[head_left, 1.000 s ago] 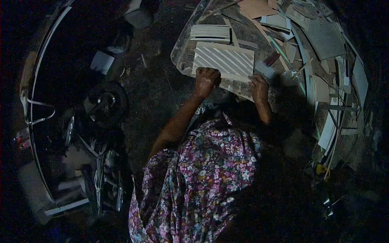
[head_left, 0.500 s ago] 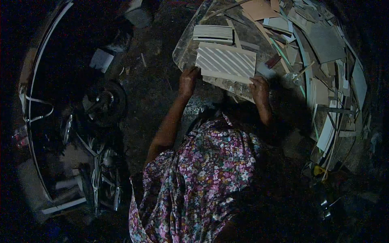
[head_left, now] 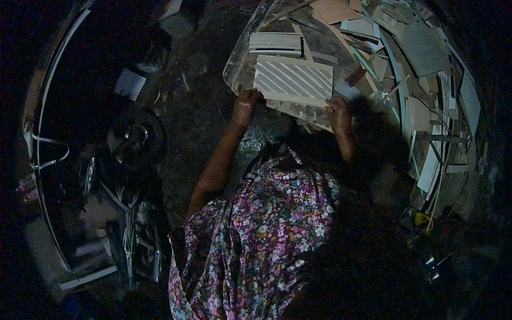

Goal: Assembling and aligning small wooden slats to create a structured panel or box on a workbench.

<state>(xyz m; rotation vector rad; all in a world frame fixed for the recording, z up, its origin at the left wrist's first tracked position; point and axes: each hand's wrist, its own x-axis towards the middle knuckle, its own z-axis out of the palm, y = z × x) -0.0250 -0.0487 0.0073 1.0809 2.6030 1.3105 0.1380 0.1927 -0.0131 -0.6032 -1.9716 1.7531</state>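
Room left of panel [head_left: 293,80], stack [head_left: 276,42] behind, scraps [head_left: 424,56] right

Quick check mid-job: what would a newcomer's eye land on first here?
First, the bright floral garment in the lower middle. Next, above it, the pale panel with diagonal stripes on the worktable, the left hand at its near left corner, the right hand at its near right. Heaped offcuts crowd the upper right.

Very dim, nearly black toward the edges; brightest over a worn table [head_left: 240,69] at top centre. Dark, scuffed floor [head_left: 194,109] to its left, small litter [head_left: 184,81] scattered about. Farther left, a wheel [head_left: 137,133] in shadow, then a long pale strip [head_left: 78,28]. At right, jumbled heap of flat scraps [head_left: 425,50], grey and tan.
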